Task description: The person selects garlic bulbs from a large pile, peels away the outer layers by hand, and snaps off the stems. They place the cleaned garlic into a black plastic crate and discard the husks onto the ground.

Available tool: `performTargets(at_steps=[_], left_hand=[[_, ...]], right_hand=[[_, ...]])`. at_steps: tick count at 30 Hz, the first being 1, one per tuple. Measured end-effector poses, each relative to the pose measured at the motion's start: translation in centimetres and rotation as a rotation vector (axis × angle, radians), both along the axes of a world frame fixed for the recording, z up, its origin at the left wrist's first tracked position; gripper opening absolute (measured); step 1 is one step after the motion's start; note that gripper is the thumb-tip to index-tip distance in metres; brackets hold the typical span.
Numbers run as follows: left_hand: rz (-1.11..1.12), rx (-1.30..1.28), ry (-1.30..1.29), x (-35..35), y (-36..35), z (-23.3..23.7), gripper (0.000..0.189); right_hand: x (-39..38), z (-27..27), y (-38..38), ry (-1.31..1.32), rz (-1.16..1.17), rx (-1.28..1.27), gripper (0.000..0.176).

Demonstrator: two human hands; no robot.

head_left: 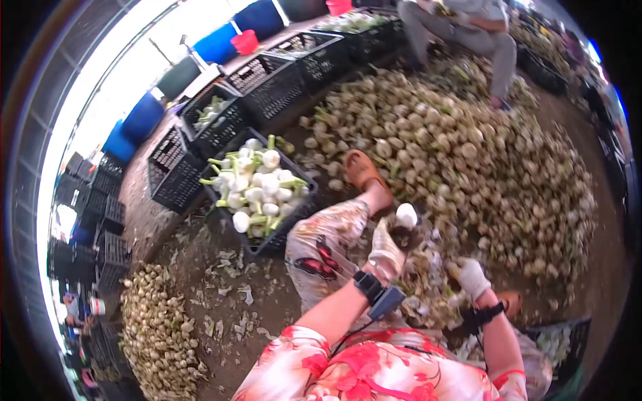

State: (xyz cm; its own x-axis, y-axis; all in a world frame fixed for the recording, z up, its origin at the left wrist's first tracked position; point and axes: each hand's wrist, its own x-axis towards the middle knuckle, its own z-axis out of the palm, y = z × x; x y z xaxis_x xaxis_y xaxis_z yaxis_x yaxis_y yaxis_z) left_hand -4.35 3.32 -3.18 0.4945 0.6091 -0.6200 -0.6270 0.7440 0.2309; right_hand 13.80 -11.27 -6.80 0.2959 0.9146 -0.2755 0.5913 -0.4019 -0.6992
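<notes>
My left hand (pixel 386 252), in a pale glove, is closed at a peeled white bulb (pixel 406 215), which sticks out past the fingertips. The fingers partly hide its lower end. To the right, my right hand (pixel 472 278), also gloved, has its fingers curled in around something small and brownish that I cannot make out. Between and below the hands lies a heap of loose peel (pixel 424 281). Beyond them spreads a large pile of unpeeled bulbs (pixel 461 140). A black crate (pixel 309 179) at my left knee is filled with white bulbs with green stems.
Black crates (pixel 274 90) line the upper left, with blue barrels (pixel 144 117) and a red bucket (pixel 245 42) behind. A smaller bulb pile (pixel 157 327) lies lower left. Another person (pixel 498 50) sits beyond the large pile. A crate (pixel 580 341) stands lower right.
</notes>
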Motion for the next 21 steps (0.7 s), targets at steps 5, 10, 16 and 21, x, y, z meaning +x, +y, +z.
performTargets(at_steps=[5, 10, 16, 21], left_hand=[[0.338, 0.457, 0.069, -7.5, 13.1, 2.6, 0.031], [0.781, 0.315, 0.091, -14.0, 24.3, 16.5, 0.058], [0.248, 0.295, -0.012, -2.1, 18.5, 5.4, 0.032], [-0.191, 0.036, 0.264, 9.2, 11.0, -4.6, 0.013]], right_hand=[[3.0, -6.5, -0.7, 0.204, -0.023, -0.133, 0.033], [2.4, -5.0, -1.1, 0.223, -0.012, -0.174, 0.035], [4.7, -6.5, -1.4, 0.002, -0.146, -0.162, 0.04], [11.1, -10.3, -4.2, -0.036, -0.317, -0.304, 0.036]])
